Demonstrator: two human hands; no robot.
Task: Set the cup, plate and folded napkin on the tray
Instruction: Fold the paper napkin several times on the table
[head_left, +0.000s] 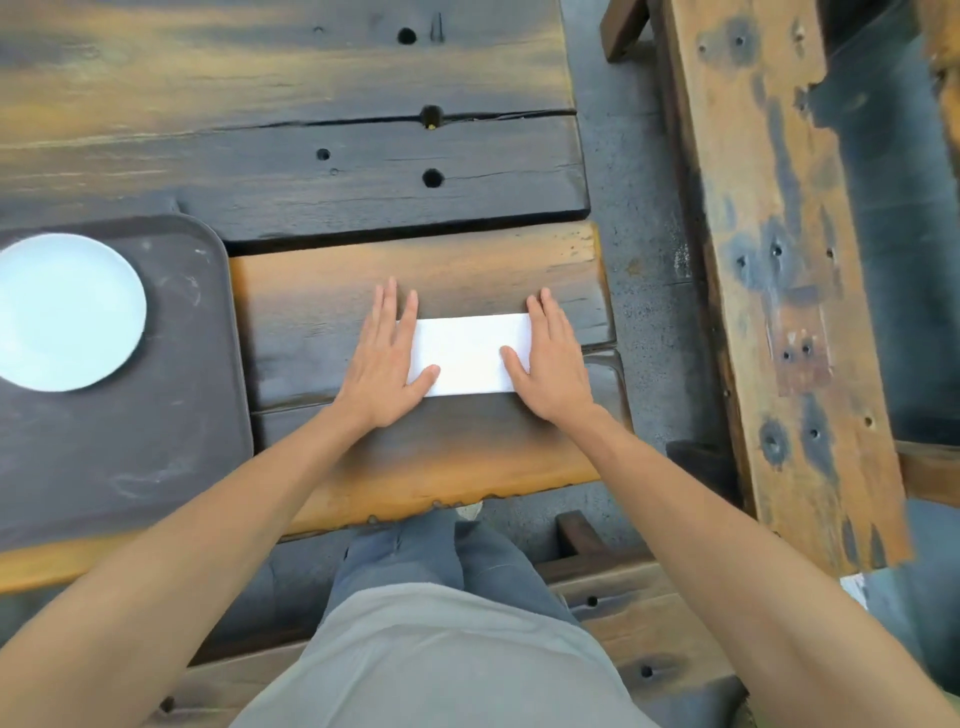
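Observation:
A white napkin, folded into a long strip, lies flat on the wooden table near its right end. My left hand presses flat on the napkin's left end, fingers spread. On the strip's right end my right hand lies flat in the same way. A dark tray sits on the table to the left of the napkin. A round white plate rests on the tray's far left part. No cup is in view.
The table is made of dark, worn planks with holes and gaps. Its right edge is just past my right hand. A wooden bench runs along the right, across a concrete gap. Another bench is under me.

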